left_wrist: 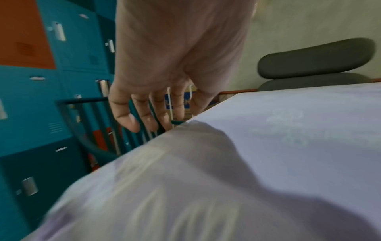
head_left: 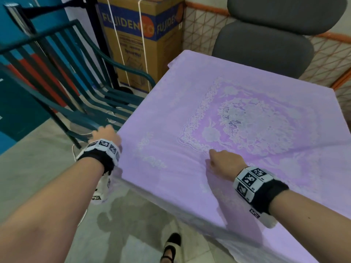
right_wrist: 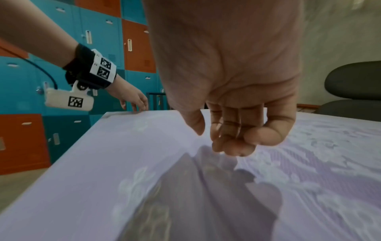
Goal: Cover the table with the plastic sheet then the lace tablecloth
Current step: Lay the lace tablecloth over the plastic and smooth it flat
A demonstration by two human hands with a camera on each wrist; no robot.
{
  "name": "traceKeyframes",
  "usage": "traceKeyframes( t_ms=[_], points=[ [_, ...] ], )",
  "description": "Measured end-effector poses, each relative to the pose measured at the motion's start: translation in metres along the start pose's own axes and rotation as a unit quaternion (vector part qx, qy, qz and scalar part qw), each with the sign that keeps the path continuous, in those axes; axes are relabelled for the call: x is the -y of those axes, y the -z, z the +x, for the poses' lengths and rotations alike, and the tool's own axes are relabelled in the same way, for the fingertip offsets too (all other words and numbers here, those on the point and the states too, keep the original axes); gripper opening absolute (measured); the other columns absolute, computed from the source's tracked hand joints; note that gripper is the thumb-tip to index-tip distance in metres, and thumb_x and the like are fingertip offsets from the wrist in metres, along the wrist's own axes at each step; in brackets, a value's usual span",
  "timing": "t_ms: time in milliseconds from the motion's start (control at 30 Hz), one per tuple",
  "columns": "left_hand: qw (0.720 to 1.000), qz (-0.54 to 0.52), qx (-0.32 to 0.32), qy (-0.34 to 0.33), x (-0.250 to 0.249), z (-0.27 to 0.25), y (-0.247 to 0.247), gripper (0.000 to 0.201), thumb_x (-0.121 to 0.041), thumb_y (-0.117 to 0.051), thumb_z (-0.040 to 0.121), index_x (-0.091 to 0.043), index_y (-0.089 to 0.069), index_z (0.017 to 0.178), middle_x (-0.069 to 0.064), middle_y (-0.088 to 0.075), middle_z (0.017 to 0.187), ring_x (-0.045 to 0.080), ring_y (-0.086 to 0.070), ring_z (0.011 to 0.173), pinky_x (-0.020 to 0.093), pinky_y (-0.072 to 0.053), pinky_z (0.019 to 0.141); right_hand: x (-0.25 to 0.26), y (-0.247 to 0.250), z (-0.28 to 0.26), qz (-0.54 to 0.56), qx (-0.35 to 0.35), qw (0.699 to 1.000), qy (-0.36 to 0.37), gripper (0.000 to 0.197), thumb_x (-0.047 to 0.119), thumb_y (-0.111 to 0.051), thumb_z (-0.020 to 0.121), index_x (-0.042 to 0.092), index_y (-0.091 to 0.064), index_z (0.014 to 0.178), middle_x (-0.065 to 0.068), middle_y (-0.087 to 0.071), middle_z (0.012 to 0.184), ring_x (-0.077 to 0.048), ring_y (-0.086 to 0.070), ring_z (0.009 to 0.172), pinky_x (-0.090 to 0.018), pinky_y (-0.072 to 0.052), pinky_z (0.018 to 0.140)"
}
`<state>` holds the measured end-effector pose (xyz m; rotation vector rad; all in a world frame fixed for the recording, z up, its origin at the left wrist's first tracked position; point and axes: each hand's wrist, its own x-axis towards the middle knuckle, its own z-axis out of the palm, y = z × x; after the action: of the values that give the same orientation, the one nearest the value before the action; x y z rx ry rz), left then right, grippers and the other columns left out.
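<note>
A lilac lace tablecloth (head_left: 237, 118) with a white floral centre lies spread over the whole table top. Its sheer front edge (head_left: 180, 211) hangs over the near side; I cannot tell the plastic sheet apart beneath it. My left hand (head_left: 106, 134) is at the table's near left corner, fingers (left_wrist: 148, 119) straight and relaxed, their tips at the cloth's edge. My right hand (head_left: 220, 162) rests on the top near the front, fingers curled with the thumb against them (right_wrist: 233, 143), pinching the tablecloth (right_wrist: 309, 163). Creases run out from that pinch.
A green slatted chair (head_left: 85, 95) stands close to the table's left side. Behind it is a tall cardboard box (head_left: 140, 44). A grey office chair (head_left: 266, 44) sits at the far side before an orange mesh fence (head_left: 205, 29). Teal and orange lockers (right_wrist: 41, 130) line the left. My shoe (head_left: 171, 247) is below.
</note>
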<state>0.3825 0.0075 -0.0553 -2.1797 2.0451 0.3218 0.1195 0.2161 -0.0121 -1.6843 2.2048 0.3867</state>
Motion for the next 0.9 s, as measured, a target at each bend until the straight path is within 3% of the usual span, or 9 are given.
traceKeyframes(
  t_ms=[67, 133, 200, 300, 400, 567, 767, 900],
  points=[
    [0.999, 0.009, 0.012, -0.047, -0.026, 0.011, 0.008, 0.036, -0.014, -0.043, 0.091, -0.003, -0.051, 0.124, 0.02, -0.052, 0.129, 0.039, -0.049, 0.12, 0.05, -0.043, 0.102, -0.001, 0.016, 0.012, 0.02, -0.006, 1.0, -0.008, 0.017, 0.029, -0.034, 0.099, 0.013, -0.039, 0.1, -0.007, -0.056, 0.087, -0.027, -0.05, 0.079, -0.031, -0.037, 0.065],
    [0.997, -0.002, 0.025, -0.076, -0.055, 0.027, 0.02, 0.034, -0.013, -0.039, 0.095, -0.002, -0.052, 0.124, 0.02, -0.052, 0.131, 0.04, -0.048, 0.123, 0.045, -0.041, 0.104, -0.003, 0.031, 0.033, 0.034, -0.014, 0.999, -0.021, 0.014, 0.025, -0.034, 0.099, 0.013, -0.034, 0.094, 0.0, -0.039, 0.069, -0.025, -0.046, 0.076, -0.029, -0.035, 0.06],
    [0.995, -0.017, 0.029, -0.089, -0.081, 0.05, 0.03, 0.034, -0.013, -0.038, 0.096, -0.001, -0.053, 0.124, 0.022, -0.054, 0.132, 0.039, -0.05, 0.123, 0.041, -0.041, 0.103, -0.005, 0.045, 0.059, 0.047, -0.022, 0.998, -0.037, 0.013, 0.024, -0.034, 0.099, 0.012, -0.033, 0.092, -0.001, -0.036, 0.067, -0.025, -0.046, 0.075, -0.03, -0.037, 0.063],
    [0.988, -0.061, 0.04, -0.134, -0.114, 0.102, 0.045, 0.032, -0.016, -0.041, 0.095, 0.002, -0.059, 0.114, 0.023, -0.061, 0.123, 0.038, -0.057, 0.114, 0.038, -0.046, 0.093, -0.009, 0.071, 0.106, 0.069, -0.033, 0.995, -0.066, 0.014, 0.023, -0.034, 0.099, 0.01, -0.038, 0.094, -0.013, -0.054, 0.089, -0.027, -0.048, 0.077, -0.032, -0.038, 0.067],
    [0.977, -0.061, 0.068, -0.193, -0.151, 0.156, 0.065, 0.035, -0.021, -0.041, 0.098, 0.005, -0.061, 0.111, 0.022, -0.062, 0.121, 0.037, -0.058, 0.112, 0.035, -0.046, 0.086, -0.015, 0.098, 0.167, 0.088, -0.034, 0.989, -0.111, 0.026, 0.024, -0.035, 0.098, 0.005, -0.047, 0.111, -0.019, -0.059, 0.112, -0.032, -0.054, 0.089, -0.033, -0.039, 0.071],
    [0.959, -0.081, 0.126, -0.242, -0.216, 0.233, 0.087, 0.04, -0.02, -0.033, 0.102, 0.003, -0.056, 0.125, 0.021, -0.057, 0.13, 0.034, -0.054, 0.121, 0.036, -0.044, 0.098, -0.027, 0.137, 0.277, 0.13, -0.061, 0.973, -0.181, 0.039, 0.025, -0.038, 0.098, 0.004, -0.043, 0.131, -0.02, -0.042, 0.135, -0.038, -0.048, 0.121, -0.042, -0.043, 0.094],
    [0.941, -0.092, 0.176, -0.273, -0.284, 0.295, 0.076, 0.047, -0.031, -0.032, 0.101, 0.001, -0.053, 0.128, 0.022, -0.057, 0.131, 0.035, -0.055, 0.12, 0.036, -0.044, 0.098, -0.056, 0.161, 0.358, 0.122, -0.053, 0.956, -0.263, 0.042, 0.023, -0.034, 0.101, 0.006, -0.038, 0.139, -0.02, -0.03, 0.145, -0.042, -0.037, 0.129, -0.047, -0.037, 0.102],
    [0.926, -0.105, 0.197, -0.306, -0.307, 0.327, 0.067, 0.047, -0.031, -0.031, 0.102, 0.002, -0.051, 0.13, 0.025, -0.055, 0.132, 0.037, -0.055, 0.12, 0.037, -0.045, 0.098, -0.077, 0.171, 0.391, 0.111, -0.03, 0.954, -0.276, 0.048, 0.027, -0.034, 0.101, 0.011, -0.028, 0.146, -0.016, -0.02, 0.153, -0.036, -0.022, 0.14, -0.045, -0.023, 0.114]
  ],
)
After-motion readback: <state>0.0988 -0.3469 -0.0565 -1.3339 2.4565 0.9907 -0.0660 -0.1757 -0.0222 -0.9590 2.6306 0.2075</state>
